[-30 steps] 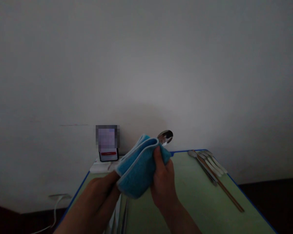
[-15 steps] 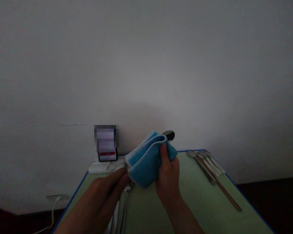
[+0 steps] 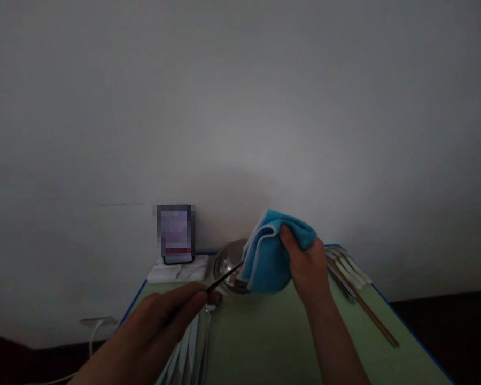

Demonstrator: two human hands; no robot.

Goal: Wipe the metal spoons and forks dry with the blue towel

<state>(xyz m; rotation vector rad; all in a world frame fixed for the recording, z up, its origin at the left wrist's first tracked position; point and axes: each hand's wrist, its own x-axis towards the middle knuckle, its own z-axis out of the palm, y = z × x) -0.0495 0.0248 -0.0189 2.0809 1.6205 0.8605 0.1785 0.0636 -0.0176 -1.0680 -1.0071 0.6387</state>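
My left hand (image 3: 176, 310) pinches the end of a slim dark metal handle (image 3: 224, 277), which looks like a spoon's. Its far end disappears into a folded blue cloth (image 3: 270, 262) with white edging, so the head is hidden. My right hand (image 3: 308, 262) grips this cloth, thumb on top, and wraps it around the spoon above the table. Behind and below sits a round shiny metal bowl (image 3: 226, 259), partly covered by the cloth. Under my left forearm lie several pale-handled utensils (image 3: 188, 342) and a fork (image 3: 207, 326).
A phone (image 3: 178, 235) leans upright on a white block (image 3: 156, 272) at the back left. Along the right side of the green table (image 3: 256, 342) lie brown chopsticks (image 3: 371, 315), metal utensils (image 3: 342, 283) and white-handled forks (image 3: 353, 270). A wall (image 3: 240, 107) rises behind.
My right hand and the cloth have moved right, away from my left hand, baring more of the spoon's handle. The spoon's head, seen beyond the cloth before, is now covered. The metal bowl has come into sight.
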